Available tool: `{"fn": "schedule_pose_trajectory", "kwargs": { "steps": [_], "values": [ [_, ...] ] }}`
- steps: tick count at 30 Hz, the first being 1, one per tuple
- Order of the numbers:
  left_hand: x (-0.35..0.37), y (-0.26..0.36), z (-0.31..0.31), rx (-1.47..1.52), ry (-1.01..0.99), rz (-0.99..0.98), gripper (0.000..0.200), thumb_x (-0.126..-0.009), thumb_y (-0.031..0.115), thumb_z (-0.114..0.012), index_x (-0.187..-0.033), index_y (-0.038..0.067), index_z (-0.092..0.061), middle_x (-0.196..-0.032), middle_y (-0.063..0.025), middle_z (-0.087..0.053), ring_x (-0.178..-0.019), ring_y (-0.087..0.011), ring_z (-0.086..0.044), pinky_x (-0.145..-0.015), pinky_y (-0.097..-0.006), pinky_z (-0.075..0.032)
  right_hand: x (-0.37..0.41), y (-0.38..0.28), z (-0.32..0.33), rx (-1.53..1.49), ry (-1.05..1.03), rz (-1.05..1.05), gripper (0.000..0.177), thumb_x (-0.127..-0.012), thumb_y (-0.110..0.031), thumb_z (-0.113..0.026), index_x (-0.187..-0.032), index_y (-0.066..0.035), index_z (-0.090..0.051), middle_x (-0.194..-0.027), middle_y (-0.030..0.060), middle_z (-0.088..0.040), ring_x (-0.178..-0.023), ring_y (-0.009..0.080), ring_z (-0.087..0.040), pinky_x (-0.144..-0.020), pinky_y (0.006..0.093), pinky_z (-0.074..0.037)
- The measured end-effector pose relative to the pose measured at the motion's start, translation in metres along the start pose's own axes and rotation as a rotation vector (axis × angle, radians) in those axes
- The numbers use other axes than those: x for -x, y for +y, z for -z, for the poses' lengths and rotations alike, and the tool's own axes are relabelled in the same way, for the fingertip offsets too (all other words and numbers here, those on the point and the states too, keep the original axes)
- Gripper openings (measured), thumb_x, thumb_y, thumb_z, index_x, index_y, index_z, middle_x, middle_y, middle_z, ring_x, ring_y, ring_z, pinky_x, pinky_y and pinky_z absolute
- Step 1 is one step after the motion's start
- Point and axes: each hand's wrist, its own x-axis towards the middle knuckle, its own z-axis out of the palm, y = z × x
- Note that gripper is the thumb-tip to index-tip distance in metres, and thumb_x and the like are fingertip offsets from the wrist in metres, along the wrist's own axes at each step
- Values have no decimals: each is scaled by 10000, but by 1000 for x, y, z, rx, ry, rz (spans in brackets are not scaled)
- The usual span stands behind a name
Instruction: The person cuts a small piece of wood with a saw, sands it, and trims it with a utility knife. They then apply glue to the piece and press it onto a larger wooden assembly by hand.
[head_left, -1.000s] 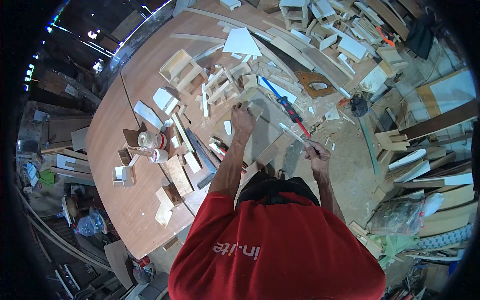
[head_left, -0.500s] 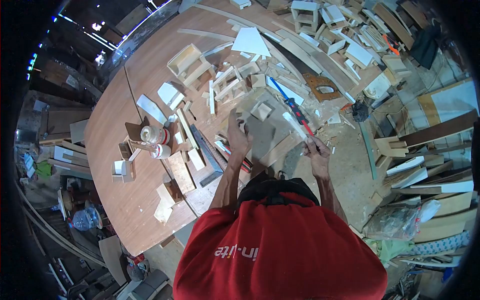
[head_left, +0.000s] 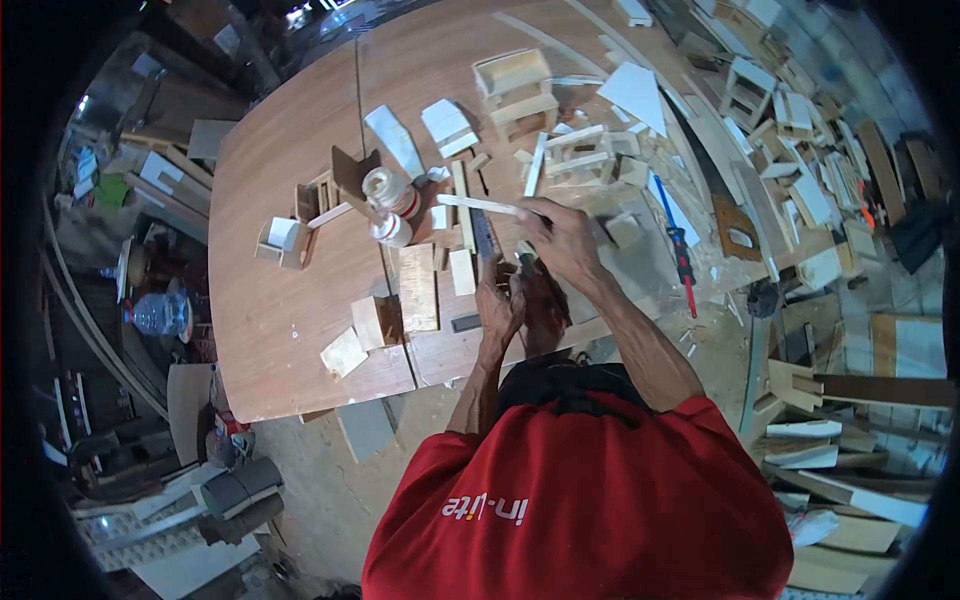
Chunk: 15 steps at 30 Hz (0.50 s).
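Observation:
My right hand is closed around one end of a thin pale wooden strip, which points left over the table near the glue jars. Close beside it, my left hand has its fingers curled at the table's near edge, over a dark try square. What sits in those fingers is hidden. A small wooden block and a flat wooden board lie left of my left hand. Two jars, one open and one smaller, stand beyond them.
A red-and-blue screwdriver-like tool and a handsaw's wooden handle lie at the right. Small wooden frames and a wooden box-like piece stand at the back. Offcuts are piled at far right.
My right hand has carried the pale strip from the right side leftward across the table. My left hand has come lower, its fingers now curled. The view has turned left.

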Motion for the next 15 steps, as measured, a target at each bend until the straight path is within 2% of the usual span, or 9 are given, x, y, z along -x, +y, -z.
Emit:
{"fn": "schedule_pose_trajectory", "kwargs": {
  "steps": [2,4,5,8,10,12,13,15],
  "values": [
    [5,-6,11,6,7,70,404,-839,82,-565,-1218,-33,-482,-925,-169,-662,-835,-250,-647,-740,-343,-502,-21,-12,-25,37,-63,-8,189,-867,-150,-622,-997,-17,-656,-813,128,-686,-634,187,-618,-594,307,-478],
    [11,-24,19,25,70,20,390,-840,109,-579,-1196,-31,-501,-911,-173,-662,-815,-252,-648,-738,-348,-501,-42,-19,-46,131,-69,196,196,-863,-174,-607,-998,-45,-663,-847,176,-669,-738,320,-649,-659,372,-497],
    [12,-28,24,20,71,50,380,-844,115,-584,-1185,-35,-509,-906,-169,-660,-802,-234,-644,-719,-338,-504,-51,-21,-56,168,-95,191,191,-860,-144,-574,-1009,-64,-663,-864,187,-658,-782,369,-630,-686,414,-495],
    [17,-36,35,89,98,117,356,-859,127,-591,-1159,-54,-526,-887,-154,-653,-766,-177,-623,-652,-302,-506,-73,-20,-82,158,-39,246,205,-846,-147,-544,-988,-63,-667,-863,176,-664,-799,345,-638,-727,439,-494],
    [21,-50,39,96,108,140,330,-850,120,-572,-1147,-20,-539,-859,-185,-668,-727,-239,-650,-648,-344,-513,-88,-27,-91,262,-67,269,199,-837,-124,-550,-987,-52,-659,-883,167,-665,-823,338,-638,-727,431,-498],
    [24,-56,41,134,146,156,307,-859,115,-566,-1129,-30,-553,-857,-186,-672,-716,-235,-647,-649,-340,-514,-104,-33,-100,295,-102,316,186,-833,-104,-548,-974,-57,-660,-851,171,-659,-835,327,-640,-730,431,-501],
    [25,-55,45,126,129,184,320,-866,115,-577,-1133,-57,-543,-879,-166,-659,-745,-203,-628,-665,-312,-506,-111,-35,-106,284,-91,398,187,-818,-88,-562,-973,-66,-664,-840,171,-654,-849,323,-641,-724,424,-509],
    [28,-54,48,147,110,263,320,-873,93,-574,-1132,-92,-535,-900,-148,-647,-800,-174,-611,-723,-282,-490,-125,-39,-115,377,-160,397,185,-815,-92,-567,-970,-67,-664,-855,169,-650,-858,323,-639,-724,417,-513]
  ]
}}
